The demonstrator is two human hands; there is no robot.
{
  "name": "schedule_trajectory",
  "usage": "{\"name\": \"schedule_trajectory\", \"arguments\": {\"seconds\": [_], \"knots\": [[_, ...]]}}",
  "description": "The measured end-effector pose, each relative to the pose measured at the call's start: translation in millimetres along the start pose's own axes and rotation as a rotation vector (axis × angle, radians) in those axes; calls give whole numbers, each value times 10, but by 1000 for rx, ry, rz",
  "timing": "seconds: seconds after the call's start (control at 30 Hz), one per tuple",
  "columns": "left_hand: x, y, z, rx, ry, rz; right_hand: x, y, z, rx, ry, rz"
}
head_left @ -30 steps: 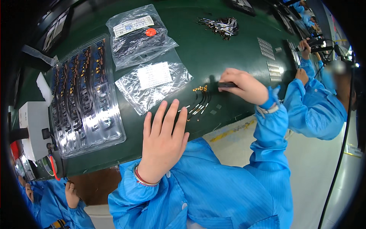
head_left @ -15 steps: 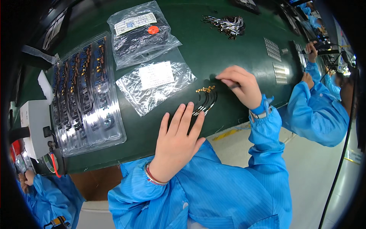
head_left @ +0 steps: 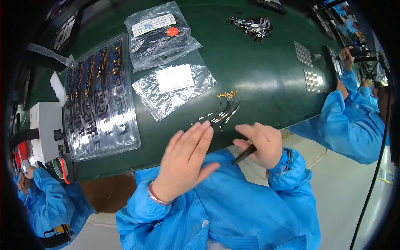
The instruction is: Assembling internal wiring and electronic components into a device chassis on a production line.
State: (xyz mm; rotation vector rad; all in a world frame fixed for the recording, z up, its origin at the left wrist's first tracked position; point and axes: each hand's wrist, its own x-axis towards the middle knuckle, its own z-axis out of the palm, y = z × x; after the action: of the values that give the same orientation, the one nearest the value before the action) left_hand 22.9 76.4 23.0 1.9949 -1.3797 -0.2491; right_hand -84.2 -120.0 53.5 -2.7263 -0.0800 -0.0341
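Note:
My left hand (head_left: 179, 166) is open, its fingers stretched out and slightly blurred, with the fingertips at the near end of a small fan of cables. These are short, thin black-and-white cables (head_left: 227, 109) with gold connectors lined up at their far ends. One cable lies a little apart on the left. At the table's near edge, my right hand (head_left: 263, 148) closes around a slim black tool (head_left: 245, 154) that points down and left. Blur and the fingers hide what kind of tool it is.
Beyond the cables lie a clear labelled bag (head_left: 200, 81) and a bag of dark parts (head_left: 156, 46). A clear tray of circuit parts (head_left: 135, 137) fills the left. Farther off are a cable pile (head_left: 254, 28) and metal sheets of small parts (head_left: 303, 54). A co-worker's sleeve (head_left: 346, 121) is at right.
My right hand has come down from beside the connectors to the table's near edge, and the black tool now shows. My left hand has drawn back slightly, uncovering more of the cables.

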Motion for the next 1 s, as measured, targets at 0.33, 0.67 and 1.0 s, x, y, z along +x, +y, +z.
{"name": "schedule_trajectory", "arguments": {"seconds": [0.33, 0.67, 1.0], "knots": [[-331, 20, -22, -1415, 842, -174, 287, 84, -30, 99, -127, -323], [-643, -67, -80, -1318, 733, -244, 358, 345, 266, -102, -287, -316], [-706, -165, -95, -1271, 765, -309, 542, 936, -3, -192, -235, -162]]}}
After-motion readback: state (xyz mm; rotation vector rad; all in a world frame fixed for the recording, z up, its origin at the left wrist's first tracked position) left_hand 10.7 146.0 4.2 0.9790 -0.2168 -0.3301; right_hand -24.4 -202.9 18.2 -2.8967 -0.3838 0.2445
